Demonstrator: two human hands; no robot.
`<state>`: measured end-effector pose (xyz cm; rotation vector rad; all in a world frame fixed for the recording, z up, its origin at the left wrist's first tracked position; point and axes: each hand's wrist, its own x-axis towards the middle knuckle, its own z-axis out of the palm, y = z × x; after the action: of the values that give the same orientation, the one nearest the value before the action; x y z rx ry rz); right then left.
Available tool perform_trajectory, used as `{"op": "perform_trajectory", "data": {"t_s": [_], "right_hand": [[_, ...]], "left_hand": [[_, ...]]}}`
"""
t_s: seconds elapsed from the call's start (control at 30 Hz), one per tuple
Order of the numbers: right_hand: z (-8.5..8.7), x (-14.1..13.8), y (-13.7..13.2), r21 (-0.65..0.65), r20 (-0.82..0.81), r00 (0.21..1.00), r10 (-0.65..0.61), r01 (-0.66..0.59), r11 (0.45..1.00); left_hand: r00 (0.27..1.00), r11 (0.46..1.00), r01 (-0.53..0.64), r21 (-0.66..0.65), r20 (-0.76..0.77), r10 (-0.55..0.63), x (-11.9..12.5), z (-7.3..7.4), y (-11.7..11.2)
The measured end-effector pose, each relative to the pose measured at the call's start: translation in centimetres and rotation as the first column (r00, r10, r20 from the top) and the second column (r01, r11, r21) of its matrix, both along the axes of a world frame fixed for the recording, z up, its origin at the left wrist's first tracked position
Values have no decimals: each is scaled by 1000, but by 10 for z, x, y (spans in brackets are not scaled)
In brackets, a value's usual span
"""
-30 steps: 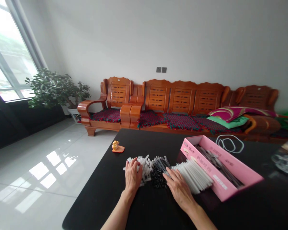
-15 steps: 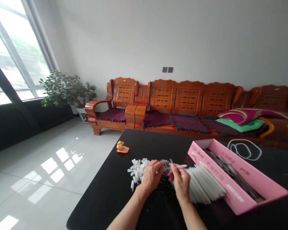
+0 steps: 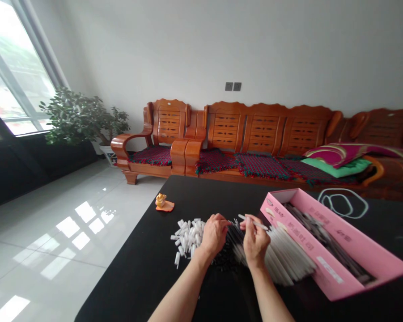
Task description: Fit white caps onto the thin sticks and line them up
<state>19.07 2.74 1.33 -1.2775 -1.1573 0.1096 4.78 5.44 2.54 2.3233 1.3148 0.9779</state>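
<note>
Between the thumb and fingers of my right hand (image 3: 256,241) is a slim white stick (image 3: 262,226), its right end tilted down. My left hand (image 3: 215,233) is closed, fingertips pressed together beside a bunch of thin dark sticks (image 3: 234,233); what it pinches, if anything, is too small to make out. To its left lies a heap of short white caps (image 3: 187,237). Small black pieces (image 3: 225,260) are scattered below and between the hands. A row of long whitish sticks (image 3: 285,257) lies just right of my right hand, partly hidden by it.
A long pink box (image 3: 325,264) holding dark slender sticks stands on the black table (image 3: 130,264) at right. Behind it lies a loop of pale cord (image 3: 367,206). A small orange figurine (image 3: 161,202) sits near the left edge. A wooden sofa (image 3: 226,129) stands beyond.
My hands have drawn apart slightly. The white stick has turned from nearly level to sloping down rightward in my right hand. The whole view has shifted a little.
</note>
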Motion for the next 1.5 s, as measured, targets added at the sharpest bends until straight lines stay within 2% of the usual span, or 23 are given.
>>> {"op": "perform_trajectory", "data": {"t_s": [0.13,0.33,0.4,0.63,0.9,1.1,1.23,1.37,1.5], "right_hand": [[-12,5,-3,7,-50,999,-2,3,1000],[-19,6,-8,-33,-46,998,48,-50,998],[-18,4,-9,-45,-22,999,45,-46,998],[-16,-2,-11,-41,41,997,67,-65,997],[-15,-5,-11,-65,72,995,65,-61,996],[-13,-7,-11,-63,80,995,60,-55,997],[-13,-8,-11,-67,92,994,54,-48,997],[-13,-8,-10,-85,52,997,65,-60,995],[-10,-8,-10,-87,-124,989,86,-98,991]], "left_hand": [[979,980,198,16,-54,-197,4,-9,-3],[971,972,236,3,-47,-236,3,-14,-9],[976,977,214,-6,-46,-214,6,-13,-11],[1000,997,21,-73,-21,-23,16,-13,-17],[998,993,50,-107,45,-45,13,-17,-18],[997,993,-48,-109,46,54,20,-23,-16],[996,993,-53,-105,65,60,23,-26,-15],[986,987,-75,-143,134,94,24,-24,-14],[938,968,-131,-213,290,191,19,-16,-11]]}}
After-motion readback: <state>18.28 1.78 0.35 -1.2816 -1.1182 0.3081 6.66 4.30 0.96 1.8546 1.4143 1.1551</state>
